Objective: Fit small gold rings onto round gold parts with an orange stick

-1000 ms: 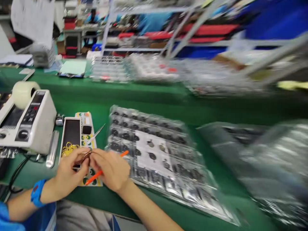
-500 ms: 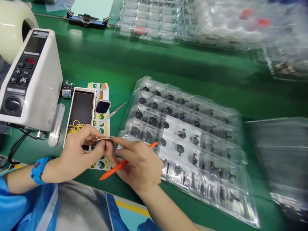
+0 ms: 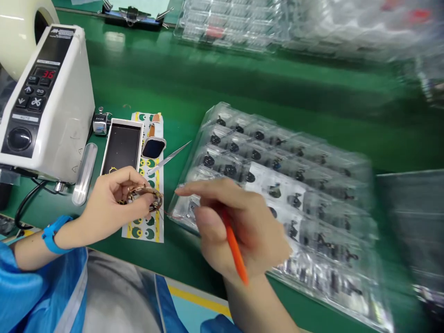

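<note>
— Your left hand point(image 3: 120, 203) pinched a small, round, shiny copper-coloured part point(image 3: 157, 200) between thumb and fingers.
— And your right hand point(image 3: 239, 222), apart from it, held a slim orange stick point(image 3: 236, 254), a clear plastic compartmented tray point(image 3: 333, 291) beyond.

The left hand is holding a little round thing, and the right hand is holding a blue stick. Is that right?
Not quite: the stick is orange, as the head view shows. The left hand does hold the little round thing, and the right hand holds the stick.
</note>
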Available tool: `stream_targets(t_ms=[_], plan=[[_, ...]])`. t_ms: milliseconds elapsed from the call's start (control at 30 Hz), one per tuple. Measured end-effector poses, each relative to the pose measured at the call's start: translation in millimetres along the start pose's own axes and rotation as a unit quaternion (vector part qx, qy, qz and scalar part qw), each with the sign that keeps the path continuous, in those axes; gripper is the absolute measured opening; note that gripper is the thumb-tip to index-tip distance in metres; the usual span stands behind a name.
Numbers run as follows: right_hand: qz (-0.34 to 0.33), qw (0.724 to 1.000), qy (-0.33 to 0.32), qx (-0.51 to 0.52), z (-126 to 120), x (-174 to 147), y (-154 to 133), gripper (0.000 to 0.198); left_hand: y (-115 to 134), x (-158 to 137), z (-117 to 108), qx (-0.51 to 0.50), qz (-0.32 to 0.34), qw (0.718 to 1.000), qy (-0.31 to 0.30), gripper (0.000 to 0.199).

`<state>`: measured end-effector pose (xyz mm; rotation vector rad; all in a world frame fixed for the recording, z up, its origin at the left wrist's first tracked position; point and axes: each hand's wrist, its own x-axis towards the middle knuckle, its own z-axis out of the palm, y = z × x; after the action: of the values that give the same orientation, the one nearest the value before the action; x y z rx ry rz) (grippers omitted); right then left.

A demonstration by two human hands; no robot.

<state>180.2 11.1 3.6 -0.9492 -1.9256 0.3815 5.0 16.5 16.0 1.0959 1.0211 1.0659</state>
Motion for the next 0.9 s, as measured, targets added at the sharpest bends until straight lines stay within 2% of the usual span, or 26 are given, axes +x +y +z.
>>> stream_targets(t_ms=[100, 200, 467, 600, 700, 767, 900], plan=[[-0.001, 0.996, -0.078, 0.043, -4.5, 7.4, 3.3, 0.010, 1.0, 1.3, -0.7, -0.016, -0.029, 0.999, -0.029, 0.008], [-0.019, 0.989, -0.134, 0.052, -4.0, 10.5, 3.8, 0.010, -0.2, 1.1, -0.8, 0.014, -0.018, 0.999, -0.034, 0.007], [-0.008, 0.986, -0.164, 0.013, 1.1, 5.9, -0.5, 0.018, -3.1, 0.9, 0.5, 0.058, 0.016, 0.998, -0.030, 0.010], [-0.006, 0.983, -0.178, 0.035, 2.0, 8.1, -0.7, 0.023, -2.7, 0.0, -1.0, 0.058, 0.019, 0.998, -0.022, 0.009], [0.002, 0.980, -0.191, 0.054, 0.6, 9.1, 1.1, 0.022, -3.5, 0.4, -3.3, 0.037, 0.023, 0.998, -0.039, 0.005], [0.020, 0.979, -0.193, 0.064, -1.3, 9.6, 1.7, 0.025, -4.9, 1.5, -4.7, 0.034, 0.018, 0.998, -0.056, 0.005], [0.108, 0.961, -0.222, 0.124, -5.3, 12.1, -0.8, 0.039, -7.9, 4.0, -5.1, 0.034, 0.010, 0.997, -0.073, 0.015]])
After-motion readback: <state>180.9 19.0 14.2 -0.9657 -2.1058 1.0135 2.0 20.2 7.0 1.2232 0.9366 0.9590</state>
